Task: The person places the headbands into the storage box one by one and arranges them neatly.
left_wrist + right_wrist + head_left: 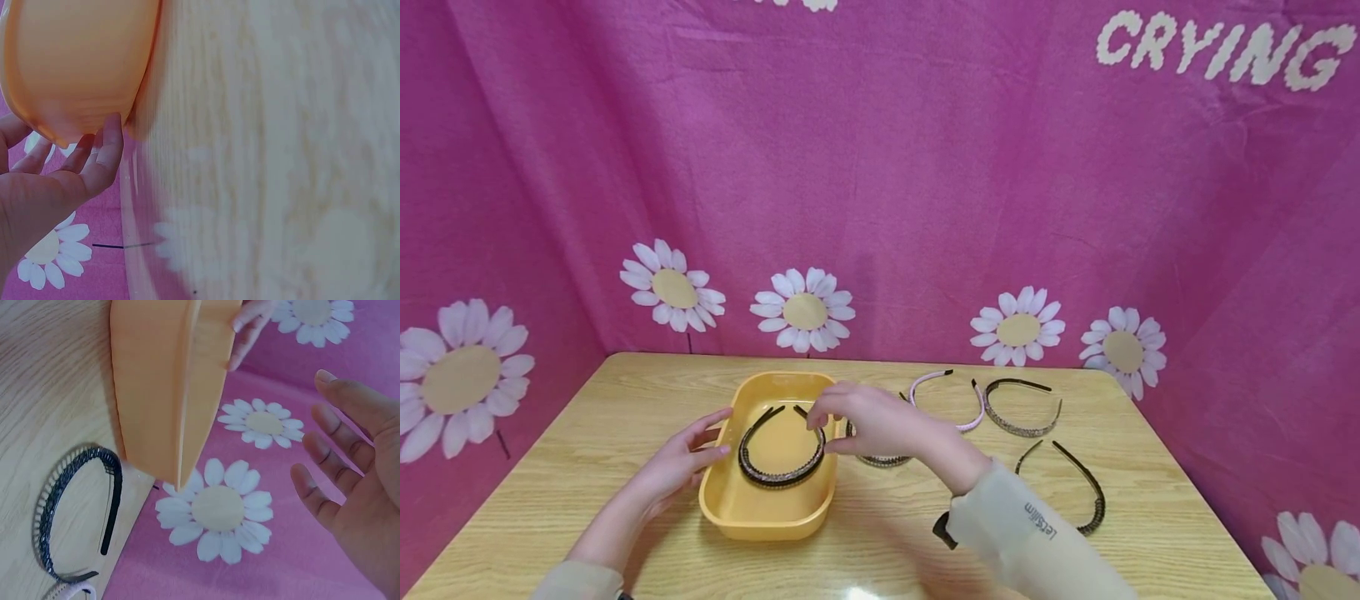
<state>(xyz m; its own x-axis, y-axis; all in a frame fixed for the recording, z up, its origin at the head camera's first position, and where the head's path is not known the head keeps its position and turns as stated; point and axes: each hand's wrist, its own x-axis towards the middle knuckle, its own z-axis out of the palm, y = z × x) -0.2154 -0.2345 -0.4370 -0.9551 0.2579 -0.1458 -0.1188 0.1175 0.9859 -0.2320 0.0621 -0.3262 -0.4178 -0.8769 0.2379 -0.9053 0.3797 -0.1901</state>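
Note:
A yellow plastic basin [767,530] stands on the table, with dark headbands [778,479] nested together on its floor. My left hand [673,467] touches the basin's left side, fingers spread against the outer wall and rim; the left wrist view shows these fingers [111,147] close up. Above the basin's right rim hovers my right hand [880,429]. The right wrist view shows that hand [365,469] with loosely bent fingers and nothing held. Beneath it, partly covered in the head view, a dark beaded headband [47,519] lies on the table.
To the right on the table [925,550] lie a pink headband [913,392], a headband with a glittery band [1022,431] and a black headband [1097,492], partly hidden by the right sleeve. A pink curtain with daisies [805,312] hangs behind the table.

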